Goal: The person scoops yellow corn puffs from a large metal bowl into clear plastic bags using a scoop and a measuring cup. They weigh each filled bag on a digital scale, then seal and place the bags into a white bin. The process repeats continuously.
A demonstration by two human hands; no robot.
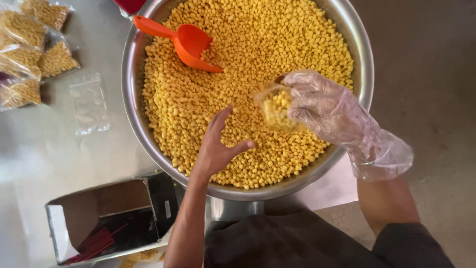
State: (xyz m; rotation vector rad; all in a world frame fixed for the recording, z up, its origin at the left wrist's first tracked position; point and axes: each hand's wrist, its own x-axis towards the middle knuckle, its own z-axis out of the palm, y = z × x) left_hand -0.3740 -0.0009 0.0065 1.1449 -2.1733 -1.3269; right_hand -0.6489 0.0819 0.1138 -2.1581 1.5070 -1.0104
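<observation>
Two hands over bowl (130,94): right hand (325,106) (gloved) grips part-filled pouch (274,106); left hand (218,146) open, empty.

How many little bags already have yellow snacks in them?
5, maybe more hidden: four filled bags at top left on the table, one bag in the gloved right hand.

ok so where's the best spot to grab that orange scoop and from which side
Grip the orange scoop by its handle, the narrow bar pointing toward the upper left rim of the steel bowl. Its blade is dug into the yellow snack pellets while the handle sticks up free, so coming from the upper left probably works best. The bare left hand is nearer than the gloved right hand.
</observation>
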